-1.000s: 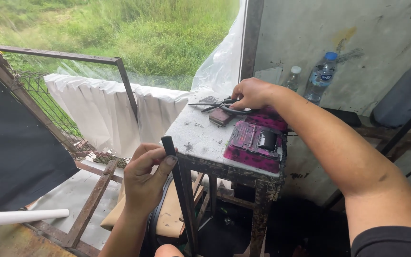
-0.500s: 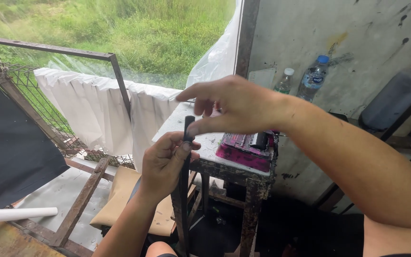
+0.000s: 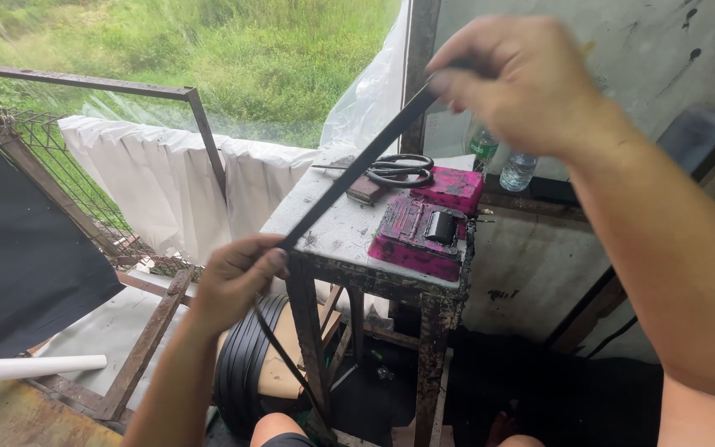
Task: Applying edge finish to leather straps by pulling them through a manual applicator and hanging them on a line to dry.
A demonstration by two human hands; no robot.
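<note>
The left hand [image 3: 237,277] sits low, just off the desk's near-left corner, fingers and thumb pinched shut on a black strap [image 3: 349,178]. The right hand [image 3: 523,83] is raised high and to the right, above the desk's far edge, its fingers closed on the upper end of the same strap. Between the two hands the strap is pulled taut in a straight line, so its long axis runs diagonally, low at the left and high at the right, crossing over the desk's left half without resting on it. Below the left hand the strap carries on downward past the desk's front-left leg toward a coil of black strapping [image 3: 246,372] standing on the floor beneath the desk, though where exactly it joins the coil is hidden by the leg. The left hand is therefore the nearer one to the supply end; the right holds the free end.

On the desk [image 3: 337,236], black-handled scissors [image 3: 395,170] lie at the far edge, and a pink tool [image 3: 424,232] sits along the right side, well clear of the strap.
</note>
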